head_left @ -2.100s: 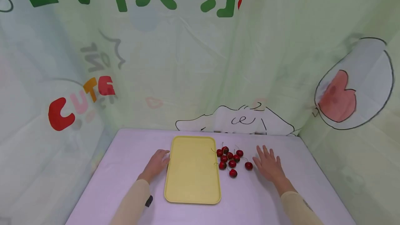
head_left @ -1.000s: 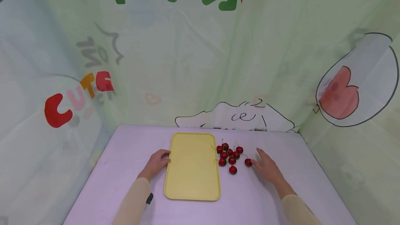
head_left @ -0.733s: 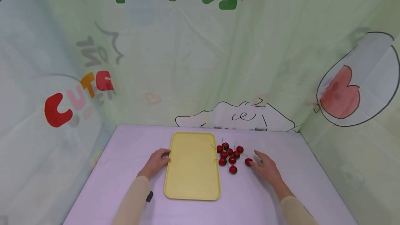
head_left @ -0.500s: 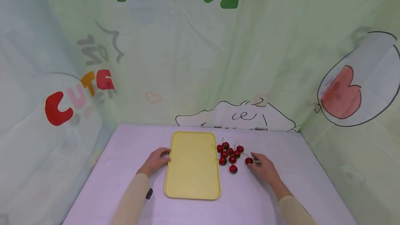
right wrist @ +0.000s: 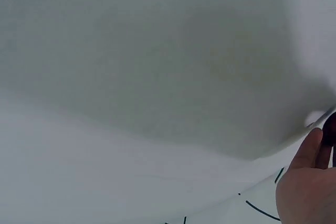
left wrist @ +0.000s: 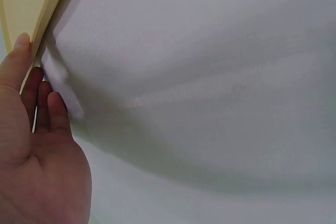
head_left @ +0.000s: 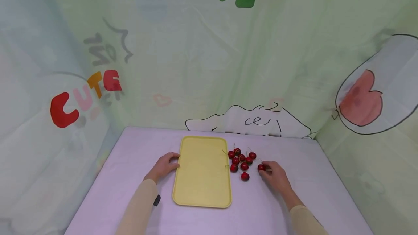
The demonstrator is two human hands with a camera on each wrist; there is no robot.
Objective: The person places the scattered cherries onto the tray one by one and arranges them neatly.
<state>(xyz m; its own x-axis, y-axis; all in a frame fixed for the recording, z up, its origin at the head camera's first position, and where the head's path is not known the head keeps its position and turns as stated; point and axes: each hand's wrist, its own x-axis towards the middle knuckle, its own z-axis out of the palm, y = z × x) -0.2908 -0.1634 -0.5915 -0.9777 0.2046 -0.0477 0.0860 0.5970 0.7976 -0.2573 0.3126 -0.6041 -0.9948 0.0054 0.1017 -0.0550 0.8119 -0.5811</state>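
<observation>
A yellow rectangular tray [head_left: 202, 173] lies on the table in the head view. My left hand [head_left: 163, 167] holds its left edge; in the left wrist view the thumb [left wrist: 19, 59] lies on the rim and the fingers curl at the outer side. To the right of the tray, my right hand [head_left: 277, 177] pinches a dark red cherry [head_left: 261, 167] between thumb and fingertips, low over the table. Part of that cherry [right wrist: 329, 128] shows at the right edge of the right wrist view. Several more cherries [head_left: 244, 166] with thin stems are clustered between the tray and my right hand.
A pale lilac cloth [head_left: 248, 213] covers the table. Light printed curtains [head_left: 209, 64] enclose the back and both sides. One cherry [head_left: 245, 176] lies at the near side of the cluster, and a few stems reach over the tray's right rim.
My right hand has moved left and its fingers have closed around the rightmost cherry. My left hand has come onto the tray's edge and stays there. The head view has shifted slightly.
</observation>
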